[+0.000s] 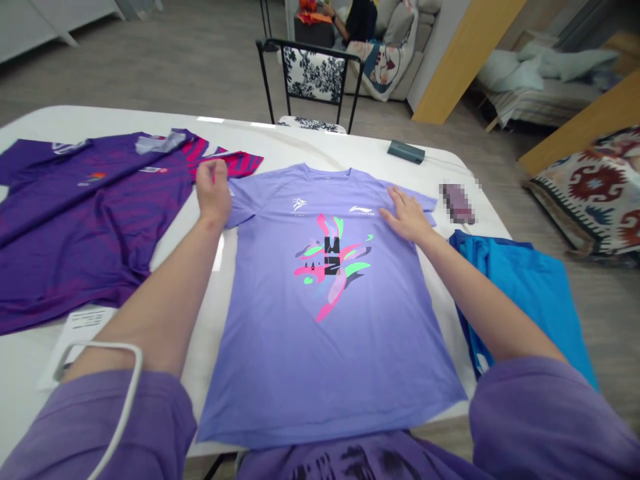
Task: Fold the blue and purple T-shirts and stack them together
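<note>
Here, the lavender shirt (330, 347) lay spread front-up on the white table (280, 143), collar at the far side, between a purple-and-red jersey (115, 220) and folded blue clothing (530, 287). Right hand (407, 215) flat, fingers spread, pressed on the shirt near its sleeve; nothing gripped. Left hand (214, 193) raised at the other sleeve, fingers curled; could not tell how tightly closed, or whether it held fabric.

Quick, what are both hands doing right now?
Left hand: fingers curled, by a sleeve of the light purple shirt; can't tell if it's holding any cloth.
Right hand: open, spread on the shirt near the other sleeve.
</note>
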{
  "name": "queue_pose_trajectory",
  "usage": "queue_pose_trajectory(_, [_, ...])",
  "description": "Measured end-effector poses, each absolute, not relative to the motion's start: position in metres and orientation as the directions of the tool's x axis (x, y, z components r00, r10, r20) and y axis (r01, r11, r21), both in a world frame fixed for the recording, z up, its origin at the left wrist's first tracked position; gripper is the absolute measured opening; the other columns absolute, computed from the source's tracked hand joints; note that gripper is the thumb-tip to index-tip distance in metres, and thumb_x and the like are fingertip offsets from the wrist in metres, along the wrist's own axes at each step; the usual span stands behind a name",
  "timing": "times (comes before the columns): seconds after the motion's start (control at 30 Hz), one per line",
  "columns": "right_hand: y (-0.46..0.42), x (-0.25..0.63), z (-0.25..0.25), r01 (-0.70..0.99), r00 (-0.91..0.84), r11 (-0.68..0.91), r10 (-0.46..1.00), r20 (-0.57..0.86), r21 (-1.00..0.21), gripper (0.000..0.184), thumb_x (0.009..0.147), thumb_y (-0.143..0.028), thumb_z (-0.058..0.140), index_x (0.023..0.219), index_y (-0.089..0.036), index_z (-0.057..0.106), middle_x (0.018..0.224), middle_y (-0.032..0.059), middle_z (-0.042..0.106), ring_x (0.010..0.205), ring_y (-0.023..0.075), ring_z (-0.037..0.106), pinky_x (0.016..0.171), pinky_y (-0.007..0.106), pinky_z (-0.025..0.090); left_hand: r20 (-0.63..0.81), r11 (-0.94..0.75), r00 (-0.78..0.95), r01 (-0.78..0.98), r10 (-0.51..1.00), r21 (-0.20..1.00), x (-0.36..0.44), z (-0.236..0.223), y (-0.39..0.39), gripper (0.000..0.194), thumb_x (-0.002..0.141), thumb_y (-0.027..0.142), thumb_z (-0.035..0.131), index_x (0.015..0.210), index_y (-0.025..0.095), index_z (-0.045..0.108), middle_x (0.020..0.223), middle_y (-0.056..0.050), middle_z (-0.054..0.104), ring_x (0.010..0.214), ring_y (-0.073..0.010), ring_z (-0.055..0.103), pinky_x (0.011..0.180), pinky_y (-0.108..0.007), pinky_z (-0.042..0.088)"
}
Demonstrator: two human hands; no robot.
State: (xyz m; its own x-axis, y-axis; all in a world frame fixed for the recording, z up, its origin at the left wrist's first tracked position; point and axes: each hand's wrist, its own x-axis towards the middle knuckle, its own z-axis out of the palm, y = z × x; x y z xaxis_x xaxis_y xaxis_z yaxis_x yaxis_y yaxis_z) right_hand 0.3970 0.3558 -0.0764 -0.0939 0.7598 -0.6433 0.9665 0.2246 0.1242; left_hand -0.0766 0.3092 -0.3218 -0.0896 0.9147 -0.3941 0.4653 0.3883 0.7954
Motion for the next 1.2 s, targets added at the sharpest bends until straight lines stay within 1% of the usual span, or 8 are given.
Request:
queue_pose_trajectory(0.1, [0.294, 0.340, -0.036, 0.946, -0.221, 0.322, 0.701, -0.678, 0.024, 0.093, 0.113, -0.075, 0.038, 0.188, -0.023, 0.025, 0.192, 0.0100, 0.021, 0.179, 0.0357, 0.024, 0.149, 0.063, 0.013, -0.341, 0.330, -0.070, 0.487, 0.937, 0.808, -0.058, -0.264, 0.270, 0.080, 0.116, 0.070, 0.030, 0.171, 0.014, 0.047, 0.177, -0.014, 0.052, 0.168, -0.0257, 0.042, 0.144, -0.049, 0.029])
queue_pose_trajectory(0.2, [0.225, 0.316, 0.019, 0.939, -0.257, 0.343, 0.670, -0.697, -0.016, 0.094, 0.112, -0.077, 0.041, 0.190, -0.030, 0.018, 0.192, 0.0040, 0.018, 0.180, 0.0349, 0.020, 0.150, 0.062, 0.013, -0.312, 0.169, 0.193, 0.529, 0.930, 0.832, -0.027, -0.188, 0.202, 0.070, 0.111, 0.061, 0.051, 0.173, 0.027, 0.052, 0.182, -0.009, 0.049, 0.178, -0.0353, 0.029, 0.146, -0.063, 0.029])
queue_pose_trajectory(0.3, [0.164, 0.325, 0.071, 0.959, -0.201, 0.284, 0.688, -0.698, 0.005, 0.099, 0.110, -0.079, 0.045, 0.190, -0.037, 0.005, 0.192, 0.0004, 0.015, 0.179, 0.0354, 0.021, 0.149, 0.064, 0.021, -0.309, 0.075, 0.343, 0.554, 0.887, 0.829, -0.010, -0.118, 0.124, 0.084, 0.110, 0.064, 0.053, 0.186, 0.046, 0.022, 0.189, 0.001, 0.034, 0.180, -0.0334, 0.022, 0.149, -0.066, 0.025])
queue_pose_trajectory(0.43, [0.103, 0.354, 0.113, 0.976, -0.123, 0.211, 0.729, -0.674, 0.050, 0.099, 0.111, -0.077, 0.047, 0.188, -0.045, -0.005, 0.191, -0.0011, 0.017, 0.177, 0.0361, 0.026, 0.147, 0.071, 0.024, -0.348, 0.050, 0.371, 0.620, 0.861, 0.783, -0.021, -0.069, 0.041, 0.098, 0.109, 0.068, 0.051, 0.183, 0.048, -0.009, 0.191, 0.005, 0.024, 0.179, -0.0326, 0.021, 0.149, -0.069, 0.030])
queue_pose_trajectory(0.67, [0.065, 0.371, 0.130, 0.979, -0.064, 0.176, 0.751, -0.658, 0.105, 0.092, 0.112, -0.074, 0.044, 0.187, -0.049, -0.003, 0.190, -0.0026, 0.017, 0.177, 0.0373, 0.027, 0.147, 0.076, 0.010, -0.416, 0.061, 0.382, 0.672, 0.826, 0.738, -0.053, -0.055, -0.003, 0.092, 0.111, 0.065, 0.043, 0.183, 0.043, -0.010, 0.191, 0.007, 0.018, 0.179, -0.0330, 0.017, 0.152, -0.066, 0.023])
queue_pose_trajectory(0.9, [0.049, 0.361, 0.141, 0.981, -0.119, 0.193, 0.703, -0.701, 0.027, 0.091, 0.111, -0.073, 0.043, 0.188, -0.046, 0.004, 0.190, -0.0058, 0.018, 0.178, 0.0356, 0.024, 0.148, 0.070, 0.021, -0.468, 0.121, 0.306, 0.719, 0.829, 0.684, -0.078, -0.037, -0.041, 0.096, 0.110, 0.067, 0.043, 0.182, 0.045, -0.016, 0.192, 0.008, 0.019, 0.180, -0.0307, 0.014, 0.152, -0.066, 0.023])
queue_pose_trajectory(1.07, [0.063, 0.350, 0.143, 0.970, -0.117, 0.230, 0.728, -0.675, 0.080, 0.078, 0.113, -0.071, 0.038, 0.187, -0.050, 0.022, 0.186, -0.0043, 0.035, 0.175, 0.0382, 0.033, 0.147, 0.075, 0.015, -0.493, 0.163, 0.235, 0.753, 0.837, 0.637, -0.089, -0.017, -0.058, 0.088, 0.109, 0.065, 0.048, 0.187, 0.043, 0.015, 0.188, -0.004, 0.037, 0.177, -0.0344, 0.031, 0.146, -0.067, 0.031])
queue_pose_trajectory(1.2, [0.125, 0.277, 0.111, 0.945, -0.270, 0.326, 0.742, -0.613, -0.021, 0.074, 0.115, -0.068, 0.044, 0.177, -0.028, 0.051, 0.169, 0.0147, 0.062, 0.158, 0.0421, 0.058, 0.133, 0.069, 0.043, -0.511, 0.303, 0.022, 0.783, 0.859, 0.543, -0.103, 0.009, -0.068, 0.069, 0.114, 0.061, 0.051, 0.168, 0.019, 0.053, 0.167, -0.021, 0.060, 0.152, -0.0407, 0.059, 0.125, -0.063, 0.048])
